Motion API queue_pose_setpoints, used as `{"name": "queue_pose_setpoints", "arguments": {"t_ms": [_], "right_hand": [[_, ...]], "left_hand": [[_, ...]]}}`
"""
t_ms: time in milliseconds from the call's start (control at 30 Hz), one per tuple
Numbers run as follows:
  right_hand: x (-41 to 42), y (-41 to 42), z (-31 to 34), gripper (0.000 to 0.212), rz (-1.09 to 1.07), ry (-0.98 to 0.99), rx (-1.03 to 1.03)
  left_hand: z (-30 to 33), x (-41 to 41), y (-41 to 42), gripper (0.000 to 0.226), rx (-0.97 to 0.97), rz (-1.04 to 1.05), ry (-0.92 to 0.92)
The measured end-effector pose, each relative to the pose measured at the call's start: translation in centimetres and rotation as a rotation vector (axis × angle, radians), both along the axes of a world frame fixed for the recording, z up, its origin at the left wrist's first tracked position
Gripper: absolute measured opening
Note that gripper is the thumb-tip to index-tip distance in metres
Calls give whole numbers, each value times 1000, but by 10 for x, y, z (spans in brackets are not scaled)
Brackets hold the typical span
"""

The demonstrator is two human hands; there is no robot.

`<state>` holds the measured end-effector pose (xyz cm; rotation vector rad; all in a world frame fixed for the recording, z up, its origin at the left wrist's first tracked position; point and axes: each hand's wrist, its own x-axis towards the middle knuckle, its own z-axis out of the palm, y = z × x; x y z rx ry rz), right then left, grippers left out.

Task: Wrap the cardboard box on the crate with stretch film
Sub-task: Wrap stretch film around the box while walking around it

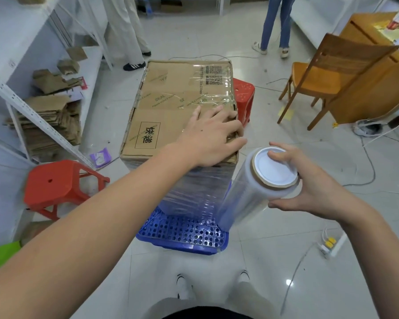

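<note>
Left hand lies flat, fingers spread, on the box. Right hand grips the film roll beside the blue crate, tiled floor below.

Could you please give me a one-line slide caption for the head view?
Left hand steadies the cardboard box on the blue crate while the right hand holds the stretch film roll.
</note>
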<state>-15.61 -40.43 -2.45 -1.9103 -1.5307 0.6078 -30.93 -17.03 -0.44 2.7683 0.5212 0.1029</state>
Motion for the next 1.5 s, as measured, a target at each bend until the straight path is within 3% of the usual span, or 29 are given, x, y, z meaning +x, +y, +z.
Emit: {"name": "queue_pose_setpoints", "arguments": {"t_ms": [233, 400, 567, 700, 833, 1133, 1500], "right_hand": [[27, 8, -14, 91, 222, 234, 44], [46, 19, -29, 89, 356, 289, 123], [44, 25, -40, 90, 364, 244, 237], [48, 26, -41, 92, 376, 199, 278], [49, 25, -36, 88, 325, 223, 308], [55, 24, -30, 81, -33, 214, 300], [76, 70, -34, 79, -57, 76, 334]], "left_hand": [[5, 23, -22, 15, -33, 227, -29], [2, 32, -33, 6, -55, 377, -96], [4, 26, -35, 65, -68, 406, -98], [5, 27, -38, 77, -31, 447, -45], [4, 24, -35, 75, -19, 437, -3], [1, 23, -32, 75, 7, 399, 27], [-4, 21, -30, 74, 19, 384, 22]]}}
